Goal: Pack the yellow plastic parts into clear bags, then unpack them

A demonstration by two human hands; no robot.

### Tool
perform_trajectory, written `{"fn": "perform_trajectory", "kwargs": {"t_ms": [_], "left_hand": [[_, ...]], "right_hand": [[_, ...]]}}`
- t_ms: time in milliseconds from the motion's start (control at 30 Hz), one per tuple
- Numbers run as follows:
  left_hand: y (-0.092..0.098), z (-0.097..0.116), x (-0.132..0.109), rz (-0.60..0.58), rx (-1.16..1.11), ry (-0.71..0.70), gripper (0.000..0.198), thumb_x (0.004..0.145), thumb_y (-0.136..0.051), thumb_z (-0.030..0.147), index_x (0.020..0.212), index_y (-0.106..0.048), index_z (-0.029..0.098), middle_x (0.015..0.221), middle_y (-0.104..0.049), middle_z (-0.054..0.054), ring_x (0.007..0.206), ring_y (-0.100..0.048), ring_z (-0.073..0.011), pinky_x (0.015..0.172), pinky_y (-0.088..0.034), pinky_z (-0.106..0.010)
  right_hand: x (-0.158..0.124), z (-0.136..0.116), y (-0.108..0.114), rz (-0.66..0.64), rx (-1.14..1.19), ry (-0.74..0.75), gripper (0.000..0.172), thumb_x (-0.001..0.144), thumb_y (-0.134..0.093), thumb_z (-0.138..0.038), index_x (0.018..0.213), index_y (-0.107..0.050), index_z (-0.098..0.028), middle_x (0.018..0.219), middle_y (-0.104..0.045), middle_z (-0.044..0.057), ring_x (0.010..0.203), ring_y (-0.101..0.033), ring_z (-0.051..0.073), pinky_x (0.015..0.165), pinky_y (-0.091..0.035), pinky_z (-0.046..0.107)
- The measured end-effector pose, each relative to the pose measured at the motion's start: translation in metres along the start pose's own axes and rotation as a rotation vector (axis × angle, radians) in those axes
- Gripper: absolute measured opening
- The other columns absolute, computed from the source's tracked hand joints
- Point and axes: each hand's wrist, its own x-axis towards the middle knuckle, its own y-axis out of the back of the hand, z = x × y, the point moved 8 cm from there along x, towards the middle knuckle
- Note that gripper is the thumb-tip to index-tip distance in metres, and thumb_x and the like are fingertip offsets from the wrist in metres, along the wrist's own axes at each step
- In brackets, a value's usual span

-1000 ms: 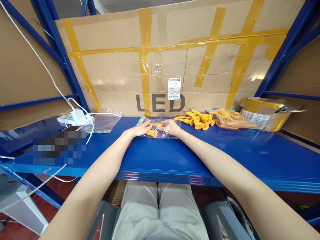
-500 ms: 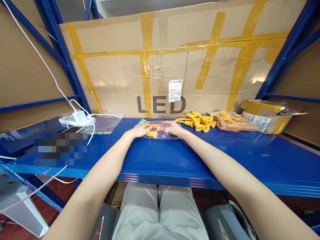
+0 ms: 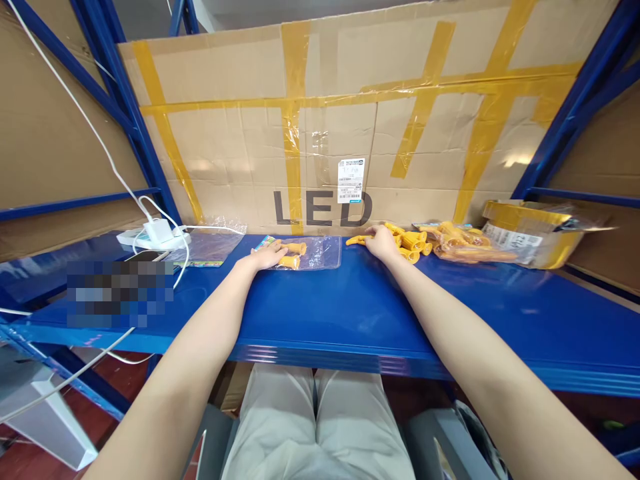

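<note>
Blue surface (image 3: 320, 313) spans mid-frame, taped cardboard (image 3: 240, 153) behind; clear bag (image 3: 323, 253) lies flat at frame centre, yellow pieces (image 3: 296, 249) in its left part; left hand (image 3: 269, 255) rests over that end, fingers partly extended, can't tell if gripping; right hand (image 3: 383, 244), right of centre, fingers curled at yellow pile (image 3: 414, 241), can't tell if holding a piece; filled bag (image 3: 463, 245) and carton (image 3: 537, 230) mid-right.

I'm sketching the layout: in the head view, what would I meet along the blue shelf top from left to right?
White plug, flat plastic sleeve, clear bag partly under the left hand, loose yellow pieces by the right hand, filled bag, taped cardboard box.
</note>
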Motion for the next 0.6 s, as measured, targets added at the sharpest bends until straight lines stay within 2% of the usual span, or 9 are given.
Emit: {"fn": "perform_trajectory", "kwargs": {"t_ms": [100, 300, 400, 467, 533, 600], "left_hand": [[-0.003, -0.007, -0.003, -0.078, -0.022, 0.100, 0.063, 0.092, -0.010, 0.053, 0.150, -0.021, 0.031, 0.157, -0.009, 0.003, 0.145, -0.007, -0.0278, 0.110, -0.012, -0.064], [-0.002, -0.009, -0.005, -0.060, -0.053, 0.120, 0.064, 0.091, -0.012, 0.055, 0.149, -0.025, 0.032, 0.157, -0.011, 0.003, 0.144, -0.013, -0.0336, 0.107, -0.014, -0.068], [-0.004, -0.012, -0.002, -0.054, -0.057, 0.109, 0.064, 0.092, -0.013, 0.054, 0.149, -0.025, 0.029, 0.158, -0.009, 0.000, 0.144, -0.012, -0.0325, 0.108, -0.015, -0.066], [-0.005, -0.014, 0.002, -0.048, -0.054, 0.094, 0.064, 0.092, -0.013, 0.054, 0.149, -0.025, 0.028, 0.158, -0.009, -0.001, 0.144, -0.012, -0.0312, 0.110, -0.015, -0.063], [-0.006, -0.016, 0.006, -0.037, -0.046, 0.069, 0.065, 0.091, -0.014, 0.056, 0.148, -0.028, 0.029, 0.158, -0.011, -0.001, 0.144, -0.016, -0.0303, 0.111, -0.017, -0.058], [-0.006, -0.018, 0.009, -0.022, -0.035, 0.042, 0.065, 0.091, -0.015, 0.058, 0.147, -0.031, 0.029, 0.157, -0.017, -0.002, 0.143, -0.020, -0.0292, 0.112, -0.020, -0.053]], "right_hand": [[-0.003, 0.008, -0.004, -0.074, -0.252, -0.019, 0.032, 0.081, -0.056, -0.018, 0.112, -0.066, -0.014, 0.121, -0.063, 0.014, 0.116, -0.056, 0.027, 0.096, -0.043, 0.036], [-0.016, -0.004, -0.016, -0.219, -0.569, 0.068, 0.040, 0.083, -0.050, -0.017, 0.121, -0.062, -0.010, 0.122, -0.060, 0.018, 0.117, -0.055, 0.031, 0.101, -0.037, 0.042], [-0.018, -0.008, -0.016, -0.250, -0.530, 0.062, 0.045, 0.083, -0.050, -0.019, 0.128, -0.058, -0.016, 0.128, -0.056, 0.017, 0.115, -0.056, 0.031, 0.099, -0.038, 0.044], [-0.019, -0.013, -0.017, -0.272, -0.449, 0.074, 0.050, 0.081, -0.053, -0.020, 0.131, -0.057, -0.019, 0.132, -0.054, 0.016, 0.113, -0.057, 0.029, 0.096, -0.042, 0.039], [-0.019, -0.020, -0.021, -0.319, -0.352, 0.091, 0.050, 0.079, -0.055, -0.018, 0.129, -0.059, -0.018, 0.126, -0.059, 0.014, 0.108, -0.060, 0.026, 0.091, -0.045, 0.032], [-0.022, -0.025, -0.028, -0.412, -0.241, 0.078, 0.042, 0.080, -0.053, -0.018, 0.120, -0.066, -0.015, 0.111, -0.067, 0.012, 0.095, -0.064, 0.022, 0.081, -0.048, 0.027]]}}
